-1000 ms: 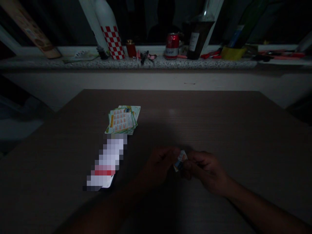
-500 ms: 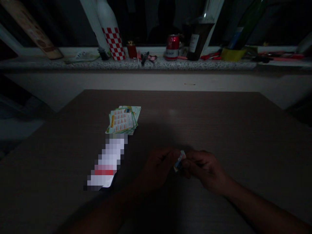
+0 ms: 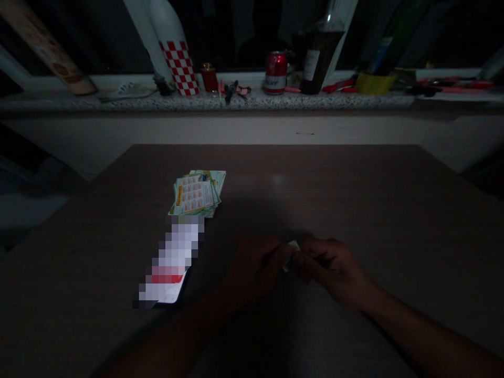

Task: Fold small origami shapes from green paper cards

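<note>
A small piece of printed paper (image 3: 293,245) is pinched between my two hands over the table. My left hand (image 3: 254,268) grips it from the left with thumb and fingers closed. From the right, my right hand (image 3: 334,270) pinches it too, the fingertips of both hands almost meeting. Only the paper's pale upper tip and a bit of its lower edge show; fingers cover the rest. To the left of my left hand lies a phone (image 3: 172,294) with its screen lit and mostly blurred out. Just beyond the phone is a loose stack of printed cards (image 3: 196,194).
The brown table (image 3: 354,189) reaches to the wall under a granite windowsill (image 3: 252,106). Along the sill stand a red-and-white checked bottle (image 3: 179,63), a red can (image 3: 275,73), a dark bottle (image 3: 319,63), a small jar (image 3: 209,77) and a yellow container (image 3: 375,84).
My fingers now cover more of the paper, and its printed face shows less. The whole view has shifted slightly; the phone and cards lie as before.
</note>
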A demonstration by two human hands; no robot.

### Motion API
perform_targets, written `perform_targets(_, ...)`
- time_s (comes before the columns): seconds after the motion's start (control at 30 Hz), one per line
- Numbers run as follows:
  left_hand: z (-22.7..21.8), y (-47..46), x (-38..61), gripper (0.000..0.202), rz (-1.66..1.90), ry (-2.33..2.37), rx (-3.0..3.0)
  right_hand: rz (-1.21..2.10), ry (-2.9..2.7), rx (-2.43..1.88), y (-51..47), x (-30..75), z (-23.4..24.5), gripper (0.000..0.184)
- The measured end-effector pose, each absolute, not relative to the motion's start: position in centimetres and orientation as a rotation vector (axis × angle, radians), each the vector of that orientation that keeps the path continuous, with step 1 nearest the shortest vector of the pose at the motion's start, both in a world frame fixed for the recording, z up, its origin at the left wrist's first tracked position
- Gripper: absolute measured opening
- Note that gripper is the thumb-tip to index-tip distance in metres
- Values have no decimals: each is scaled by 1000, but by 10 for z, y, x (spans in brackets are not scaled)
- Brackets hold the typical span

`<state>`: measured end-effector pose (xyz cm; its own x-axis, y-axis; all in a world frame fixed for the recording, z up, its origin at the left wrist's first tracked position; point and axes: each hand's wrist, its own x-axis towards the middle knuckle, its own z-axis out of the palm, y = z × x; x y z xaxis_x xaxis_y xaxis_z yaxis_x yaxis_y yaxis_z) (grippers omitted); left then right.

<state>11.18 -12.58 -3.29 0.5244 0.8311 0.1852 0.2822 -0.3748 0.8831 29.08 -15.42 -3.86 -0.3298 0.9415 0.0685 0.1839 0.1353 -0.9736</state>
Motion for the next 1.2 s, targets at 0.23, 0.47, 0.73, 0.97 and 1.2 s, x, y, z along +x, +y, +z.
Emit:
perform_targets(0.23, -32, -127, 112, 36, 902, 985, 1996, 1155, -1609, -1139, -155, 288, -38, 30)
perform_targets(0.47, -37, -126, 115, 34, 934, 963, 2004, 1162, -1560, -1126, -155, 288, -36, 28)
perform_targets(0.73, -40, -127, 113, 29, 795, 778, 2007, 896, -1503, -1156, -156, 295, -39, 13)
perform_targets(0.97, -36, -128, 113, 23, 825, 944, 1995, 836, -1692, -1161, -154, 297, -39, 10)
perform_targets(1.2, -32, -128, 112, 17, 900, 962, 1877, 803, -1775, -1151, -151, 296, -38, 15)
